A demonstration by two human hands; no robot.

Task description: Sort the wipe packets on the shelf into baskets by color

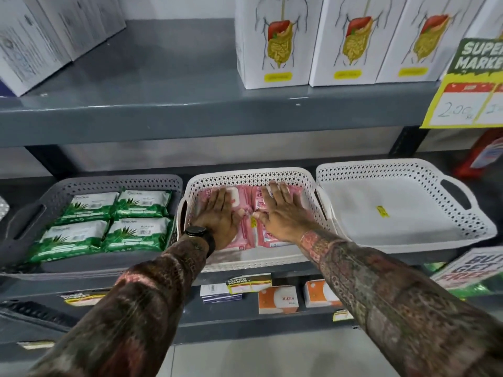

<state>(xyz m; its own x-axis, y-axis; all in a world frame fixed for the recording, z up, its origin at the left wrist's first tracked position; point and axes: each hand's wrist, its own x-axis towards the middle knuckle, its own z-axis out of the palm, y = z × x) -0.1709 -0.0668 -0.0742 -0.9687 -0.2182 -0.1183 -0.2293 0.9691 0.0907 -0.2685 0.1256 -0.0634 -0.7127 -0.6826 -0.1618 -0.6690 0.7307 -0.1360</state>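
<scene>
Pink wipe packets (246, 227) lie flat in the middle white basket (250, 176) on the shelf. My left hand (220, 216) rests palm down on the left pink packets, fingers spread. My right hand (283, 213) lies flat on the right pink packets in the same way. Neither hand grips anything. Several green wipe packets (109, 224) fill the grey basket (114, 182) to the left. A second white basket (402, 210) on the right holds no packets, only a small yellow sticker (382, 211).
White boxes with a digestive drawing (275, 42) stand on the shelf above. A yellow price sign (468, 85) hangs at the right. Orange and white boxes (277, 299) sit on the lower shelf. A red item (481, 153) stands behind the right basket.
</scene>
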